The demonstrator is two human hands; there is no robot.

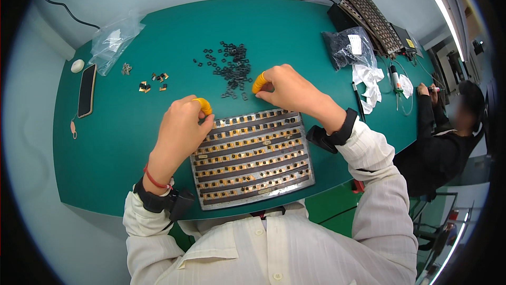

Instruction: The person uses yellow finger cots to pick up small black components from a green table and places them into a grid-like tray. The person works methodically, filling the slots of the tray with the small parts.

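Observation:
My left hand [183, 127], with a yellow finger cot on one finger, is at the far left corner of a metal tray [224, 199]. Its fingers are drawn together, and whatever they may hold is hidden. Rows of small black-and-gold parts [247, 160] fill the tray between dark strips. Beyond the tray's far edge, my right hand [289, 88] is closed in a pinch, also with a yellow finger cot; anything in it is too small to make out. Just left of it lies a loose pile of small black square pieces [237, 69].
Left on the green table [116, 143] are a phone [87, 91], a clear plastic bag [113, 42] and small gold-and-black parts [145, 87]. At right lie a bag of black pieces [348, 48], crumpled tissues [369, 82], a pen [358, 100] and stacked trays [371, 19]. Another person [448, 143] sits at right.

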